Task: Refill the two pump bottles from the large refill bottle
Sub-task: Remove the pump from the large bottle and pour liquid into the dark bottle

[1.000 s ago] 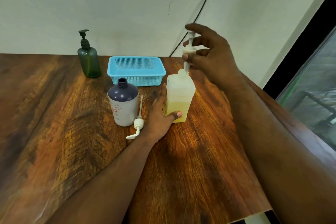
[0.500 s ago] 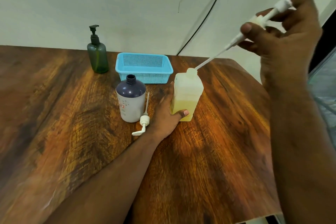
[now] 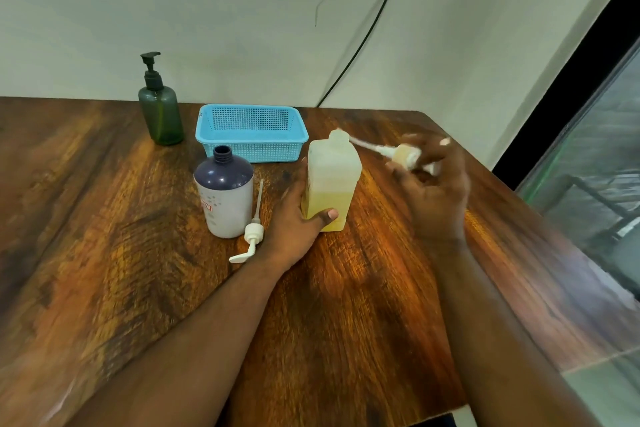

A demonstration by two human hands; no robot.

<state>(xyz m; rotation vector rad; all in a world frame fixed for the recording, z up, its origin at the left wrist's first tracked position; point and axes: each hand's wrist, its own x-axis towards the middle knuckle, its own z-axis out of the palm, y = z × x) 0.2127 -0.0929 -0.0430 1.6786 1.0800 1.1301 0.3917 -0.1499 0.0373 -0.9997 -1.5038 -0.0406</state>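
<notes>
Right-hand fingers [image 3: 420, 158] pinched the white pump head with dip tube [image 3: 401, 153], left hand [image 3: 299, 218] gripped the square translucent bottle of yellow liquid [image 3: 330, 184] on the wooden desk [image 3: 104, 236]; the wet tube risked dripping there.

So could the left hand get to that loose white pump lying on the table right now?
Probably, once freed. The left hand grips the square bottle; the white pump lies beside its wrist with nothing between them.
</notes>
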